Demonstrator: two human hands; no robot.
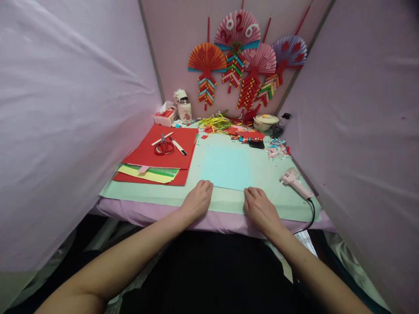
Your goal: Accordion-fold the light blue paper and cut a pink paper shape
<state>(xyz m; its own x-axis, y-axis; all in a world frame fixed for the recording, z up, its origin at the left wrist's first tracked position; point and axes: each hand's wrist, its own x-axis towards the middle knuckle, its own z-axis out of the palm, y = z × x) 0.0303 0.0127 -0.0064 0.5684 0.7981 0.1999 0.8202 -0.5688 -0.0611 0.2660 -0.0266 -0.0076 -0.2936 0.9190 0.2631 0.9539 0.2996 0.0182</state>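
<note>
The blue sheet [227,165] is pinched at its near edge by closed left fingers [207,185] and right fingers [250,193], spread out on their far side

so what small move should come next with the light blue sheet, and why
I'd probably lift its near edge evenly and start a narrow fold: the left hand and right hand are at the two near corners of the light blue sheet, which lies flat with no crease I can make out.
</note>
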